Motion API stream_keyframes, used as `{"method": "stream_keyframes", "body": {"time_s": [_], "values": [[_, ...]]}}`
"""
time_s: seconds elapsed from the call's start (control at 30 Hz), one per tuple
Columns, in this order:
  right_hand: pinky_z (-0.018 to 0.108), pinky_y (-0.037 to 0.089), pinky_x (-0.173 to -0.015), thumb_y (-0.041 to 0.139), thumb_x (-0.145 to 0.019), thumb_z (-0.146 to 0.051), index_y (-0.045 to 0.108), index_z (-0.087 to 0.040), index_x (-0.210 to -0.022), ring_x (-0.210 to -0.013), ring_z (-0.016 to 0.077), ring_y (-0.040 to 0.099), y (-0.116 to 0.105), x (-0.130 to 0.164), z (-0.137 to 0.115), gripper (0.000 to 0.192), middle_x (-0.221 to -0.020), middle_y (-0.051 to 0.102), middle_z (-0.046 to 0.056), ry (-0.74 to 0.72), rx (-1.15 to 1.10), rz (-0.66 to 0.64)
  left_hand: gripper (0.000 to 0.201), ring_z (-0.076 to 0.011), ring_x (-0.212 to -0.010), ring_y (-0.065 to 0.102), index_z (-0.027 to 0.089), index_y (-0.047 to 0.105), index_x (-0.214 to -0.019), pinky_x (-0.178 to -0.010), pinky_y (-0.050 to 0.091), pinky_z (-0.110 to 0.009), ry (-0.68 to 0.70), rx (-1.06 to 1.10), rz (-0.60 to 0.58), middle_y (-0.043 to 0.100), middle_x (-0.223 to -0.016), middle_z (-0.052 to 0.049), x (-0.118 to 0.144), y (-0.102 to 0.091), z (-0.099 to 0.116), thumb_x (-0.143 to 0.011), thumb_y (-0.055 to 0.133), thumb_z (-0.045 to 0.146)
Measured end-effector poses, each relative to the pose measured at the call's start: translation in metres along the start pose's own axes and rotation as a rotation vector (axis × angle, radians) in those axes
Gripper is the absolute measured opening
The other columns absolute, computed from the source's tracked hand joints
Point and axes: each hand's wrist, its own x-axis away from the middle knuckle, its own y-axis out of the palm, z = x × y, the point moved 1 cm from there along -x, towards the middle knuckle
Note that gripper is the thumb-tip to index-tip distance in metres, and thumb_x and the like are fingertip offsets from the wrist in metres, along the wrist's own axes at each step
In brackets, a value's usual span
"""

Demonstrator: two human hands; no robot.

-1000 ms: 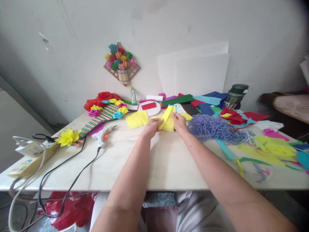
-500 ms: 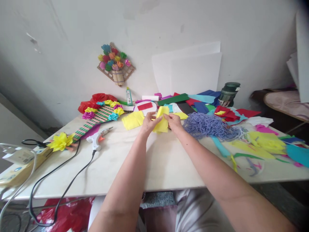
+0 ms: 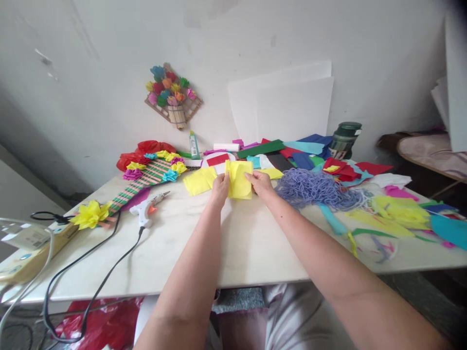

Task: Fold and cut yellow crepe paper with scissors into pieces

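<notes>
— What have I got in the middle of the frame?

— My left hand [image 3: 220,185] and right hand [image 3: 260,182] pinch a yellow paper sheet [image 3: 240,179] by its two side edges, fingers closed on it, just above the table [image 3: 237,243].

— How do I handle it well?

— I'd judge light, even tension, so the thin sheet doesn't tear.

— Where does it sit?

— Stretched flat between my fingertips, another yellow piece [image 3: 199,181] just left of it, purple yarn [image 3: 314,187] to the right
</notes>
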Motion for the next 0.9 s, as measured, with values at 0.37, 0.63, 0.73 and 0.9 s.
{"method": "stream_keyframes", "body": {"time_s": [0.37,0.63,0.73,0.9], "values": [[0.023,0.035,-0.045,0.06,-0.06,-0.045,0.05,-0.018,-0.051,-0.048,0.0118,0.046,0.001,-0.002,0.001,0.03,-0.046,0.047,-0.004,0.006,0.028,-0.002,0.051,-0.0235,-0.083,0.059,0.013,0.051,-0.101,-0.07,0.043,-0.03,-0.047,-0.209,0.007,0.062,-0.09,-0.011,0.005,0.0,0.005,-0.061,0.066,0.041],[0.024,0.036,-0.049,0.058,-0.061,-0.041,0.055,-0.018,-0.056,-0.055,0.0141,0.05,-0.001,-0.002,0.001,0.024,-0.049,0.05,-0.004,-0.031,0.065,-0.017,0.033,-0.0235,-0.079,0.059,0.015,0.055,-0.095,-0.069,0.042,-0.03,-0.022,-0.402,0.089,0.063,-0.08,-0.01,-0.008,-0.005,-0.005,-0.063,0.057,0.023],[0.024,0.037,-0.049,0.058,-0.061,-0.04,0.056,-0.017,-0.058,-0.056,0.0148,0.051,0.0,-0.001,0.0,0.023,-0.05,0.052,-0.003,-0.026,0.046,-0.027,0.035,-0.0237,-0.081,0.059,0.015,0.054,-0.097,-0.069,0.043,-0.03,-0.051,-0.394,0.122,0.063,-0.081,-0.01,-0.009,-0.005,-0.006,-0.062,0.056,0.018],[0.026,0.039,-0.052,0.059,-0.06,-0.039,0.058,-0.017,-0.059,-0.057,0.0161,0.053,0.001,-0.002,0.002,0.021,-0.051,0.054,-0.002,-0.024,-0.014,-0.036,0.044,-0.0197,-0.081,0.06,0.015,0.044,-0.113,-0.069,0.045,-0.029,-0.038,-0.191,0.091,0.061,-0.094,-0.012,-0.009,0.003,-0.009,-0.07,0.051,0.021]]}}
